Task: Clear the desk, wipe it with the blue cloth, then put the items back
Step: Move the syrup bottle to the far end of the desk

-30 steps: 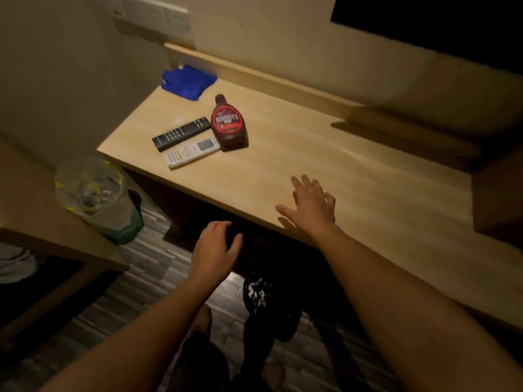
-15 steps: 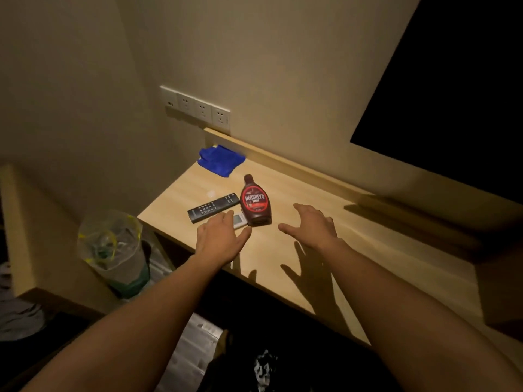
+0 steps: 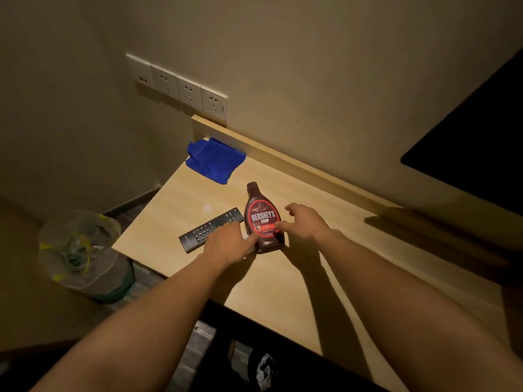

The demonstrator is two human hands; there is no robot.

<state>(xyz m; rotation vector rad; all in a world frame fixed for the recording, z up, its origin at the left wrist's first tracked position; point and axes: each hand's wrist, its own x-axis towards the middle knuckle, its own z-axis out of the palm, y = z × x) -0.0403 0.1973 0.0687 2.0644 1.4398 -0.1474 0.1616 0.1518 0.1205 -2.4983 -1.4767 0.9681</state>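
A brown Hershey's syrup bottle (image 3: 261,219) lies on the wooden desk (image 3: 283,292), cap pointing towards the wall. My right hand (image 3: 304,223) is at its right side, fingers spread, thumb against the label. My left hand (image 3: 226,244) rests palm down just left of the bottle's base, thumb touching it, fingertips at the near edge of the black remote (image 3: 203,233). It covers the spot where a white remote lay; that remote is hidden. The blue cloth (image 3: 213,159) lies crumpled at the desk's far left corner.
A bin lined with a clear bag (image 3: 82,256) stands on the floor left of the desk. A row of wall sockets (image 3: 181,86) sits above a raised wooden ledge (image 3: 297,165) along the wall. A dark screen (image 3: 475,142) hangs at the right.
Both hands have moved forward from the desk's front edge to the bottle and remotes. My left hand now covers the white remote, and my right thumb has reached the bottle.
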